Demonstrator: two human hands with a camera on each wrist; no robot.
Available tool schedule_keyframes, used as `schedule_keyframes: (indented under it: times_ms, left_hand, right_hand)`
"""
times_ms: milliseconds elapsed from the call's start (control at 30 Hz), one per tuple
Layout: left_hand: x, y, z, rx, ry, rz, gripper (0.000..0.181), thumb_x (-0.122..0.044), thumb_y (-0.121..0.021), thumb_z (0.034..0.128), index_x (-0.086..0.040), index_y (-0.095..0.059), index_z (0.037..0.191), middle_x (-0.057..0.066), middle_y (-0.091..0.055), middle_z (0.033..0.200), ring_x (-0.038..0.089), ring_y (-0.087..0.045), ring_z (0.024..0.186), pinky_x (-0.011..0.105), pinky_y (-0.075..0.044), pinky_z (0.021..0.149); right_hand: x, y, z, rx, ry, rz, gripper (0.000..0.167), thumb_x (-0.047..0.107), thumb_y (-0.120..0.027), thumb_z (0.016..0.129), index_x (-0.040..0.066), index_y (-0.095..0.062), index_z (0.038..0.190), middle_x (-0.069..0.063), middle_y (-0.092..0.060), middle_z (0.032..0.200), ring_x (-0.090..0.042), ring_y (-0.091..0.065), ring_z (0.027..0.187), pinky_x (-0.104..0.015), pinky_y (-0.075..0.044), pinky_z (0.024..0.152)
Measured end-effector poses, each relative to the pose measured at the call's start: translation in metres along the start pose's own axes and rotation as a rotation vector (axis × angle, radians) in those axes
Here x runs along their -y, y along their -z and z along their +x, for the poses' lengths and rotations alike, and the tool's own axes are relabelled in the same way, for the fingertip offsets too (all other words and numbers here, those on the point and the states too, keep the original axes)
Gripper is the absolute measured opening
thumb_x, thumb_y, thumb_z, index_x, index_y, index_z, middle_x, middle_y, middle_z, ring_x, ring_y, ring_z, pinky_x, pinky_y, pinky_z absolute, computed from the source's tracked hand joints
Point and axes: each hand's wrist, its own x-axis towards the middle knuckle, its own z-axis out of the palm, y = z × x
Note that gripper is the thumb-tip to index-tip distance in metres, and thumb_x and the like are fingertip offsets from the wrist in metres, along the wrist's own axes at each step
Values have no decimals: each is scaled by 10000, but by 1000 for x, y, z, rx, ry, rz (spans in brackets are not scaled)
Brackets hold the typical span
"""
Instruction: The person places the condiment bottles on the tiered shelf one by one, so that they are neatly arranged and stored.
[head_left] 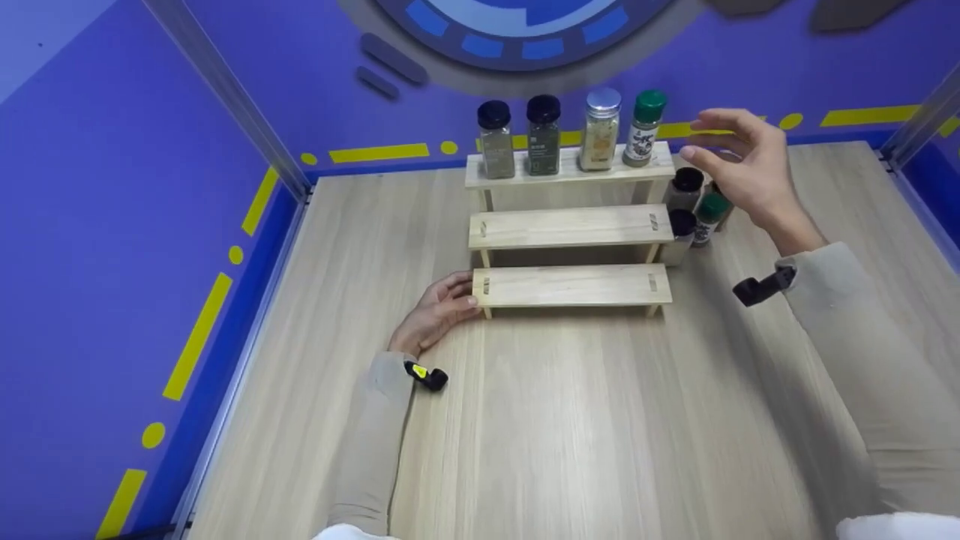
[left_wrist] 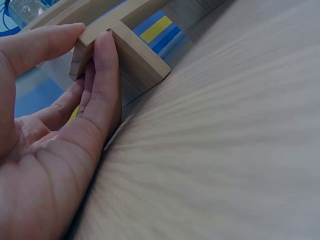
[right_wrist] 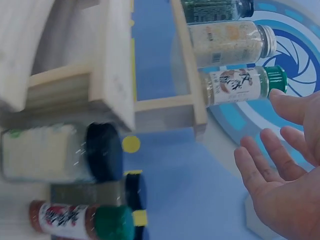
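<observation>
A three-step wooden spice rack (head_left: 570,286) stands on the table. My left hand (head_left: 439,309) pinches the left end of its lowest step, thumb and fingers on the board's edge, as the left wrist view shows close up. Along the top step stand two black-capped spice jars (head_left: 496,142) (head_left: 544,136), a silver-capped jar (head_left: 601,131) and a green-capped jar (head_left: 644,129). My right hand (head_left: 746,161) is raised to the right of the green-capped jar, fingers loosely bent and holding nothing. In the right wrist view its thumb appears near the green cap (right_wrist: 276,79); contact is unclear.
Several more jars crowd the table against the rack's right side, among them a black-capped jar (head_left: 681,229) and a green-capped one (head_left: 709,217). Blue panels (head_left: 420,112) wall the back and sides of the wooden table (head_left: 570,420).
</observation>
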Motion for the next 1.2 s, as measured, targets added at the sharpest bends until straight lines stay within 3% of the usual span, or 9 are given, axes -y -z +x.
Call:
schedule_keyframes:
  times_ms: [333,700,1000,1200]
  left_hand:
    - [0,1,2,7,-12,3,667,90,-632,952,102,-361,1561,155,-582,1394,221,-673,1152,313,-616,1036]
    - [1,0,1,3,-6,-11,657,88,-624,957,99,-363,1560,139,-580,1370,218,-665,1148,304,-622,1015]
    - [0,0,1,-2,4,-20,672,99,-625,948,98,-358,1565,152,-574,1380,229,-668,1139,318,-622,1025]
    - [1,0,1,-6,4,-15,678,85,-639,943,87,-368,1565,159,-568,1392,235,-669,1146,325,-620,1032]
  right_hand:
    - [-33,15,-29,53,-51,-43,489,97,-807,951,82,-655,1416,-48,-699,1359,-98,-689,1198,-110,-567,969]
    - [-80,14,-58,129,-118,-51,553,73,-812,944,13,-615,1457,54,-707,1363,-44,-681,1198,-96,-577,921]
    - [-109,3,-67,148,-152,-98,624,-14,-781,942,-63,-532,1512,-268,-609,1467,60,-631,1122,-84,-553,967]
    - [-121,2,-70,174,-187,-140,660,12,-776,955,-42,-490,1548,-325,-568,1483,86,-616,1068,-46,-522,961]
